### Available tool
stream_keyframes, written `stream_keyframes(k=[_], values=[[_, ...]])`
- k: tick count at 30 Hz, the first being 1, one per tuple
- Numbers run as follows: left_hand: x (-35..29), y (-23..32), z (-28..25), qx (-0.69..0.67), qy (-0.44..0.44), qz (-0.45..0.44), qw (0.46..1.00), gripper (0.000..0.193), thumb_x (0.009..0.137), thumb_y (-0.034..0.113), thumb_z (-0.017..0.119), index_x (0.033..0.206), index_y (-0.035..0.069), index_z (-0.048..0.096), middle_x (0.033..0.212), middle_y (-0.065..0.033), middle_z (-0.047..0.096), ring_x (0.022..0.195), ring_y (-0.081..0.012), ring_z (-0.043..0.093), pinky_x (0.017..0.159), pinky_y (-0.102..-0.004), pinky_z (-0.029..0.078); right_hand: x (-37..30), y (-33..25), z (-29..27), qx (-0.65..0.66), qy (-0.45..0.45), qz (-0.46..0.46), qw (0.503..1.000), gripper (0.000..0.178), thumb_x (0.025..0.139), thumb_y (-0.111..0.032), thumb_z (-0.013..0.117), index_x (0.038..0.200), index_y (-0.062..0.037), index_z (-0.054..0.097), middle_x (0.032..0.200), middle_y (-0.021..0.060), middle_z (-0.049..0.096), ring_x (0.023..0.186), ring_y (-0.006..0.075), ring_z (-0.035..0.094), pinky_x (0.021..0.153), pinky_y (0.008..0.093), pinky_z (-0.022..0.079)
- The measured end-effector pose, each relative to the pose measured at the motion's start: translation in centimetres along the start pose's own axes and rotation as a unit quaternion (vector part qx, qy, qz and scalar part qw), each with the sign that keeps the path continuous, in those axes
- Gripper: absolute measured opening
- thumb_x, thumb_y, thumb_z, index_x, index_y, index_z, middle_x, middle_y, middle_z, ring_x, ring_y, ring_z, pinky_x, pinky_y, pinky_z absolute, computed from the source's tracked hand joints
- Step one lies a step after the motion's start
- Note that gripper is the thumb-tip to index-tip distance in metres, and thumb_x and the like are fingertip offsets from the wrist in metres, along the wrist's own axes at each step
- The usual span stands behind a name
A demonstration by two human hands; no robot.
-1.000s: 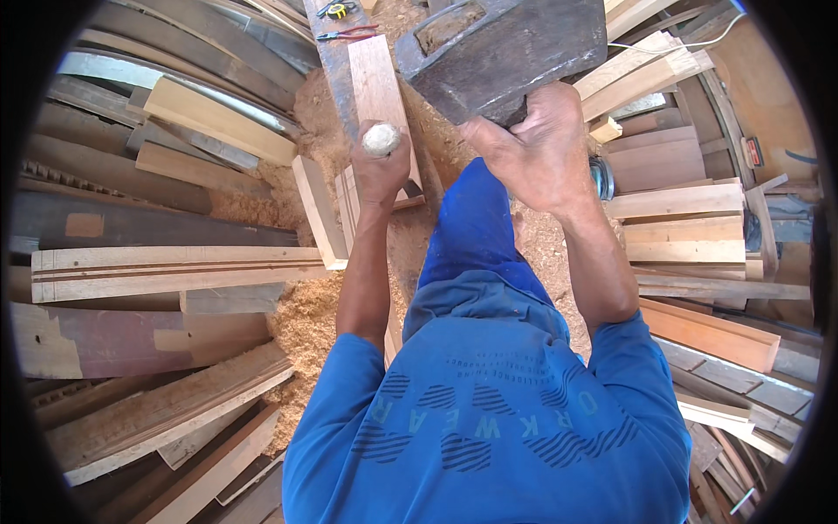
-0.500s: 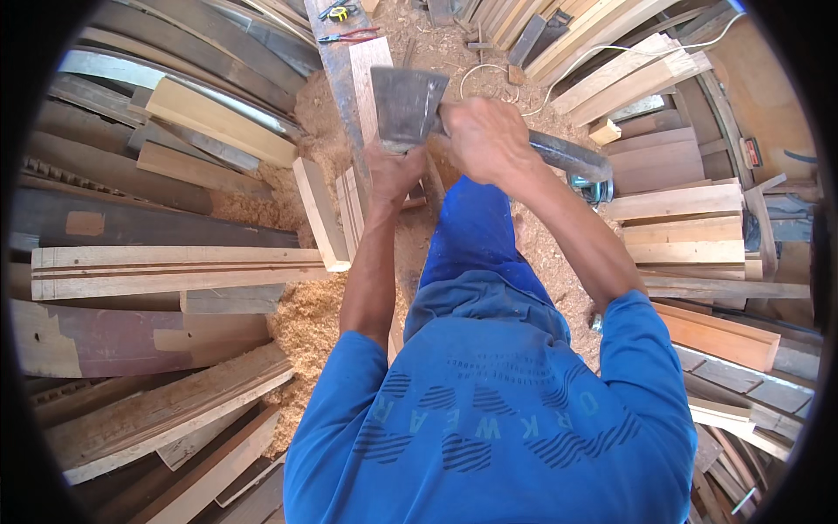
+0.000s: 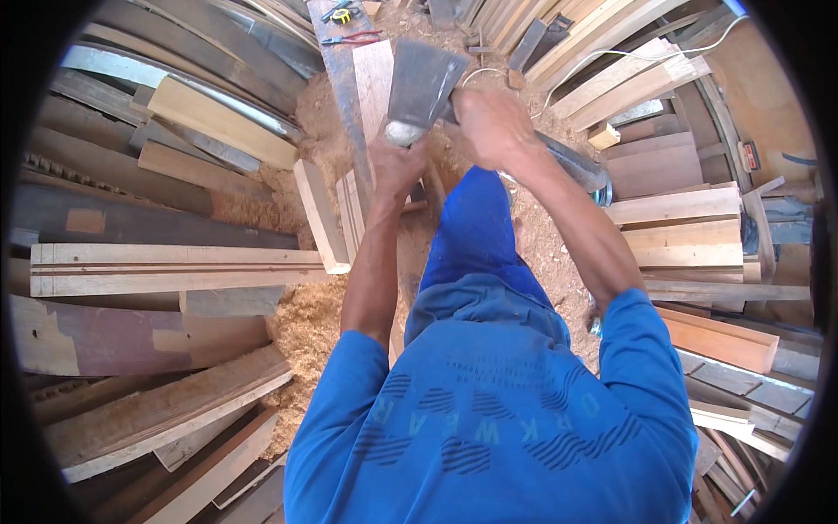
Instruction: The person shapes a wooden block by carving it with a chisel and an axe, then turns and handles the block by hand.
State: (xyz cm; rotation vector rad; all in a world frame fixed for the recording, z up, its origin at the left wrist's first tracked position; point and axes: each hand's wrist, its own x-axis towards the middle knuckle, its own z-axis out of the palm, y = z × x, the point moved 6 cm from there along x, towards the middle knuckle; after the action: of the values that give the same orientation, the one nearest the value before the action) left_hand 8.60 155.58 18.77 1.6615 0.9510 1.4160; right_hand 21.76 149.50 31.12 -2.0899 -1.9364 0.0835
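My right hand (image 3: 493, 131) grips the thick handle (image 3: 567, 162) of a mallet close below its head. The broad, dark grey mallet head (image 3: 428, 80) is tilted just above my left hand. My left hand (image 3: 399, 166) is closed around an upright chisel, whose pale, rounded handle end (image 3: 403, 133) pokes out above the fist. Its blade is hidden below the hand. Beyond the fist, a light wooden board (image 3: 374, 74) lies along a narrow, worn bench (image 3: 336, 65).
Red-handled pliers (image 3: 352, 37) and a yellow tape measure (image 3: 340, 15) lie at the bench's far end. Stacked timber (image 3: 175, 271) lines the left, with more boards (image 3: 685, 227) on the right. Wood shavings (image 3: 305, 323) cover the floor. A white cable (image 3: 602, 52) curves across the far right.
The mallet head has risen and shifted slightly right, tilting away from my left fist. The pale end of the chisel handle has come into sight. My left hand stays nearly in place.
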Motion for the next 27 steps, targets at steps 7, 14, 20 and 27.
stream_keyframes(k=[7,14,20,27], values=[[0.3,-0.4,-0.4,0.012,-0.032,-0.044,0.998,0.015,0.084,0.009,0.074,0.087,0.002,0.061,0.073,-0.0039,0.066,0.069,-0.0076,0.061,0.062,-0.0288,0.051,1.7,-1.6,-5.4,0.083,0.035,0.034,0.995,0.029,0.085,-0.023,0.067,0.099,0.0026,0.067,0.088,0.0263,0.07,0.085,0.0432,0.07,0.074,0.051,0.055],[-3.5,-1.7,-0.4,0.025,-0.063,-0.039,0.997,0.016,0.082,0.007,0.072,0.097,0.001,0.067,0.081,-0.0082,0.072,0.072,-0.0138,0.065,0.066,-0.0327,0.053,-0.2,0.1,2.6,-0.053,-0.107,0.005,0.993,0.026,0.083,-0.02,0.069,0.097,0.0023,0.069,0.089,0.0274,0.07,0.087,0.044,0.07,0.076,0.0513,0.055],[-3.0,-2.2,-2.8,0.002,-0.036,-0.042,0.998,0.018,0.084,0.007,0.075,0.086,0.003,0.058,0.074,-0.0027,0.061,0.07,-0.0098,0.059,0.063,-0.0285,0.049,-1.1,-0.9,-1.4,0.088,-0.068,0.032,0.993,0.031,0.082,-0.022,0.071,0.098,0.0043,0.069,0.087,0.028,0.069,0.087,0.0452,0.068,0.078,0.0514,0.054],[-1.0,-1.9,-2.6,-0.031,-0.04,-0.072,0.996,0.017,0.088,0.003,0.073,0.091,0.006,0.056,0.075,0.0017,0.058,0.068,-0.0068,0.059,0.059,-0.0235,0.047,-1.2,-1.1,-5.2,0.178,0.071,0.014,0.981,0.033,0.082,-0.025,0.074,0.095,0.0051,0.069,0.084,0.0272,0.068,0.083,0.0441,0.068,0.077,0.0489,0.054]])
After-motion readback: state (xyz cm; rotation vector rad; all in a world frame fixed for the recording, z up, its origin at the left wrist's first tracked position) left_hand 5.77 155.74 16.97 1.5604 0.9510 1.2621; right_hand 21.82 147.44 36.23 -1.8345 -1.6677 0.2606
